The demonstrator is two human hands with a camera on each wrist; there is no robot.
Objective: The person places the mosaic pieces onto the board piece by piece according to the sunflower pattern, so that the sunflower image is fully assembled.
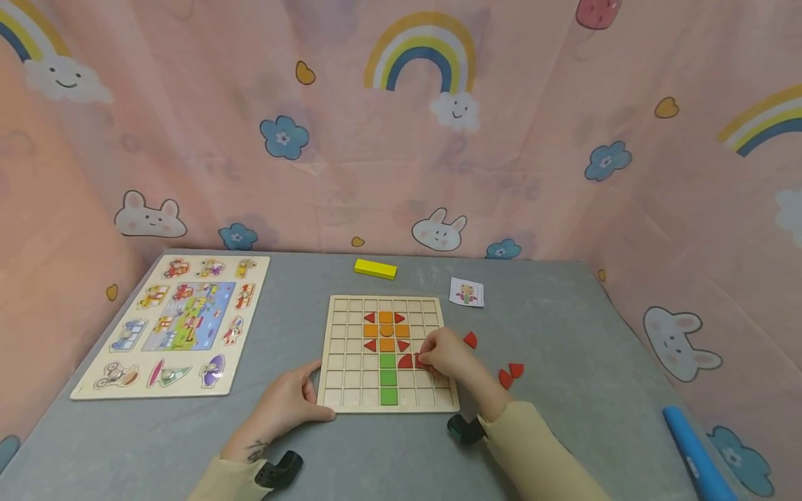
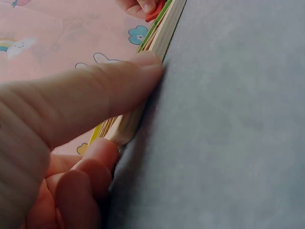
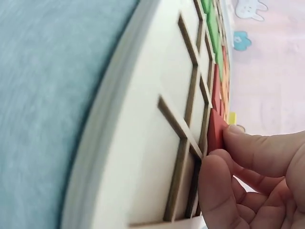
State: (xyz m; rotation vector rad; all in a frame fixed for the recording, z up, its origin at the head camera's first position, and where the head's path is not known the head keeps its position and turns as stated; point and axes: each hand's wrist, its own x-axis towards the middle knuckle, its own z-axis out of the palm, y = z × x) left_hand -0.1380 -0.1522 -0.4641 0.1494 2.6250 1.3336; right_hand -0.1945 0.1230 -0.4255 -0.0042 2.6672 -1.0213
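A square wooden grid board [image 1: 340,379] lies on the table, bearing orange, green and red flat pieces. My left hand [image 1: 289,400] holds its near left corner, the thumb against the front edge and the fingers at the left side. Over the board's right half, my right hand [image 1: 447,353] pinches a red piece [image 3: 217,130] between thumb and fingertips, right at a grid cell. Just left of it sits a red quarter-circle piece [image 1: 405,361], beside a column of green squares [image 1: 388,378]. Orange pieces [image 1: 387,344] and small red triangles [image 1: 370,318] fill cells farther back.
Loose red pieces [image 1: 505,378] lie right of the board. A printed pattern card [image 1: 466,292] and a yellow block [image 1: 375,269] lie behind it. A picture puzzle board [image 1: 213,383] occupies the left side. A blue cylindrical object [image 1: 698,452] is at the right edge.
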